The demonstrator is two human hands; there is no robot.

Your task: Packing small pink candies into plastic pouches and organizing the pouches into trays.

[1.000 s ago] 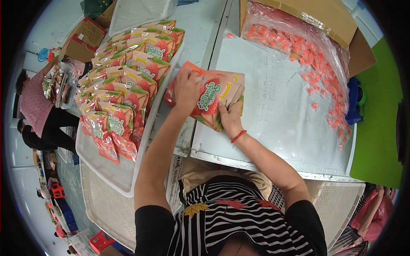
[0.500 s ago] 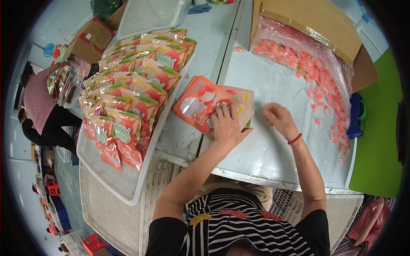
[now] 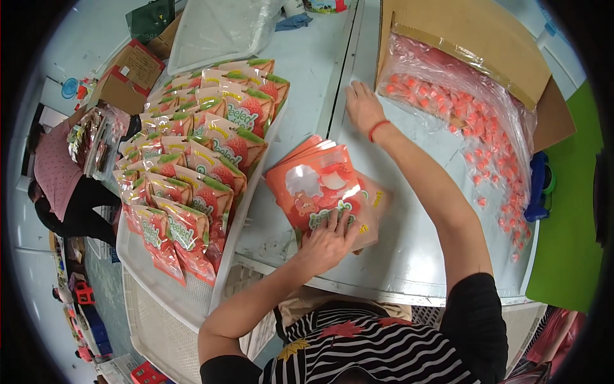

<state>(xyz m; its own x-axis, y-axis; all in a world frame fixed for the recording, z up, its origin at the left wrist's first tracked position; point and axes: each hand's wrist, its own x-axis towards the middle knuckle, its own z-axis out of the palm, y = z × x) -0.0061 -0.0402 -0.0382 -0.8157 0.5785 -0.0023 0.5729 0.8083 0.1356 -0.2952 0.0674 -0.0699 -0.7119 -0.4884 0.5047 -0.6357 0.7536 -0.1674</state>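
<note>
My left hand point(image 3: 325, 248) lies with fingers stretched over the lower edge of a fanned stack of flat red printed pouches point(image 3: 306, 185). The top pouch carries fruit pictures and a see-through window. Further off, my right hand point(image 3: 366, 114), with a red bracelet point(image 3: 378, 130) at its wrist, rests beside the table seam, left of the cardboard box. Its fingers are curled together, and what they hold, if anything, is hidden. Small red-and-clear wrapped pieces point(image 3: 470, 105) spill from a clear plastic liner point(image 3: 505, 96) in the box point(image 3: 473, 45).
Left of the stack, a white plastic tray point(image 3: 220, 281) holds rows of filled pouches point(image 3: 211, 147). Behind it lies another white tray point(image 3: 185, 51) with clear plastic. A blue cloth point(image 3: 294, 22) sits at the far edge. At far left a person in pink point(image 3: 61, 153) bends over bags.
My right hand has reached away and left, to where one loose wrapped piece lay. My left hand has slid nearer me, and the pouches are turned and fanned out more.
</note>
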